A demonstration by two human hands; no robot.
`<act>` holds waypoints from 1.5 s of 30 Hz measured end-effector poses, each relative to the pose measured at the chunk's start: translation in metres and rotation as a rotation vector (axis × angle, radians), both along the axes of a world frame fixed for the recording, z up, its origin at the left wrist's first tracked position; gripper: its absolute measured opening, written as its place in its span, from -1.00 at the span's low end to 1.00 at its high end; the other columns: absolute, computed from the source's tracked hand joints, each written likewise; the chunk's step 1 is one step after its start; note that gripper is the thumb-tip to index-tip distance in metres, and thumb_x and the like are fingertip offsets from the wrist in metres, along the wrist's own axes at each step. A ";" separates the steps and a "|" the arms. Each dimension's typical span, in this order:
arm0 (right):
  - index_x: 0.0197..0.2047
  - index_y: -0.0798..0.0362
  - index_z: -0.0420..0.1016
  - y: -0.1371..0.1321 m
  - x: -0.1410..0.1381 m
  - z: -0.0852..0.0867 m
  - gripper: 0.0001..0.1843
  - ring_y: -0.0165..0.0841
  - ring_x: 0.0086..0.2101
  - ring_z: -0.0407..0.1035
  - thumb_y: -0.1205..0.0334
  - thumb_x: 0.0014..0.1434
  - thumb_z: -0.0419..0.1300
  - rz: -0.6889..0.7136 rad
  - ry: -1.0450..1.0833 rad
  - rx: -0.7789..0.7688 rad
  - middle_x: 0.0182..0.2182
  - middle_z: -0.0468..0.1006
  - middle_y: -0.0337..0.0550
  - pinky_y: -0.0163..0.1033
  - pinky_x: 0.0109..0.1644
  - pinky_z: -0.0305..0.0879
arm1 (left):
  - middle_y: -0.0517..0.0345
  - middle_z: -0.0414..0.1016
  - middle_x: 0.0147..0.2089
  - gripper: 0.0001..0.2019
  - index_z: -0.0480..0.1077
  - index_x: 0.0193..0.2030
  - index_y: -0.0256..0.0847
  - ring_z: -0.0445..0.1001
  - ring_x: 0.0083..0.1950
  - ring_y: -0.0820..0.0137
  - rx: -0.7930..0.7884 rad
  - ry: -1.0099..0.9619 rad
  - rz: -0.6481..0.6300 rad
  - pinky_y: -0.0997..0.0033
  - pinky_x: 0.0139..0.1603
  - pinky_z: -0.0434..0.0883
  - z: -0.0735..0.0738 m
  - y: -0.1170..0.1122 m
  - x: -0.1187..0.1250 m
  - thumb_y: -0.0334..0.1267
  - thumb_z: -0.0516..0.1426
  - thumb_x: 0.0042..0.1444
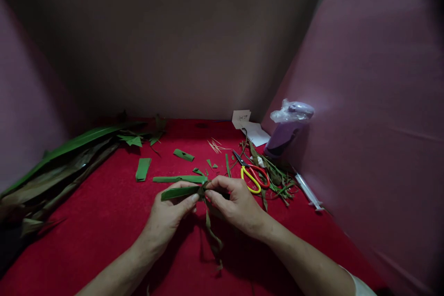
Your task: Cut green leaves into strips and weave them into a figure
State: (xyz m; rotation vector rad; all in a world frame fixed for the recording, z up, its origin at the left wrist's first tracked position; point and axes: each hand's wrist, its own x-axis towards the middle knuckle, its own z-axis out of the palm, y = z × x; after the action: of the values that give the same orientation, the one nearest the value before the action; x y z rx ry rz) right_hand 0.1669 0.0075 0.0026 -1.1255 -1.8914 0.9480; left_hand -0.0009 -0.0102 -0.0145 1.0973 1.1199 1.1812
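My left hand (169, 217) is closed around a folded green leaf strip (180, 192), its thumb pressing near the strip's right end. There my right hand (236, 203) pinches a dried brown leaf strip (209, 224) that wraps the green one and hangs down in a twisted tail. Just beyond the fingers lies a long green leaf piece (176, 179), partly hidden at its right end. Scissors (255, 176) with one yellow and one red handle rest to the right of my right hand.
Large leaves (69, 152) lie at the left. Cut leaf pieces (143, 169) and toothpicks (217, 146) are scattered mid-table. On the right are dried stems (277, 178), a syringe (307, 190), white papers (255, 133) and a purple container (284, 136) topped with plastic, near the pink wall (374, 125).
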 end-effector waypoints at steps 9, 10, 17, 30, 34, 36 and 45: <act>-0.37 0.06 0.46 -0.004 0.000 -0.001 -0.89 -0.45 -0.50 0.29 0.30 0.16 0.12 -0.084 -0.094 0.060 -0.52 0.47 -0.26 -0.35 -0.39 0.17 | 0.16 0.52 -0.36 -0.83 0.51 -0.27 -0.20 0.40 -0.33 0.39 0.030 0.101 0.056 0.48 -0.30 0.32 0.001 -0.001 0.001 -0.24 0.25 -0.05; -0.38 0.06 0.45 -0.004 -0.001 -0.001 -0.89 -0.45 -0.50 0.29 0.29 0.16 0.12 -0.092 -0.102 0.063 -0.53 0.47 -0.26 -0.35 -0.40 0.17 | 0.16 0.52 -0.36 -0.83 0.51 -0.27 -0.20 0.40 -0.33 0.39 0.035 0.102 0.063 0.47 -0.30 0.33 0.001 -0.001 0.001 -0.24 0.25 -0.05; -0.37 0.04 0.44 -0.009 -0.002 0.001 -0.88 -0.42 -0.48 0.29 0.25 0.18 0.12 -0.092 -0.138 0.094 -0.51 0.47 -0.23 -0.34 -0.39 0.17 | 0.27 0.39 -0.59 -0.82 0.49 -0.27 -0.21 0.29 -0.56 0.49 0.030 0.114 0.086 0.56 -0.56 0.26 -0.002 -0.002 0.000 -0.22 0.24 -0.05; -0.45 0.08 0.44 -0.022 -0.019 -0.005 -0.84 -0.49 -0.58 0.30 0.31 0.14 0.10 -0.072 0.286 -0.199 -0.60 0.44 -0.29 -0.41 -0.50 0.21 | 0.21 0.49 -0.55 -0.83 0.52 -0.27 -0.21 0.38 -0.56 0.45 0.042 0.077 0.128 0.53 -0.53 0.35 -0.004 -0.010 0.008 -0.30 0.24 -0.07; -0.36 0.10 0.50 -0.021 -0.026 -0.013 -0.87 -0.47 -0.56 0.34 0.24 0.10 0.15 -0.053 0.475 -0.353 -0.59 0.46 -0.26 -0.37 -0.46 0.27 | 0.21 0.52 -0.51 -0.83 0.53 -0.26 -0.19 0.43 -0.53 0.43 0.095 0.055 0.132 0.52 -0.50 0.39 -0.004 -0.010 0.009 -0.33 0.23 -0.07; -0.31 0.11 0.52 -0.020 -0.027 -0.015 -0.84 -0.47 -0.58 0.33 0.22 0.08 0.17 -0.055 0.521 -0.379 -0.60 0.45 -0.27 -0.36 -0.47 0.27 | 0.21 0.51 -0.53 -0.83 0.53 -0.27 -0.20 0.43 -0.55 0.43 0.091 0.031 0.132 0.52 -0.52 0.39 -0.004 -0.010 0.009 -0.33 0.23 -0.07; -0.25 0.07 0.56 -0.025 -0.018 -0.005 -0.71 -0.47 -0.53 0.28 0.19 0.26 0.02 0.008 0.281 -0.028 -0.57 0.43 -0.25 -0.37 -0.43 0.21 | 0.26 0.43 -0.60 -0.82 0.52 -0.28 -0.21 0.32 -0.58 0.48 0.010 -0.056 0.106 0.55 -0.57 0.28 -0.002 -0.006 0.006 -0.28 0.26 -0.08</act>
State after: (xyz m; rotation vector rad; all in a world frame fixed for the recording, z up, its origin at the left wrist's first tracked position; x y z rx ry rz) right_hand 0.1490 -0.0172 -0.0021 -0.9462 -1.6613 1.0789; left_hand 0.0054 -0.0165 -0.0168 1.0162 1.1414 1.2937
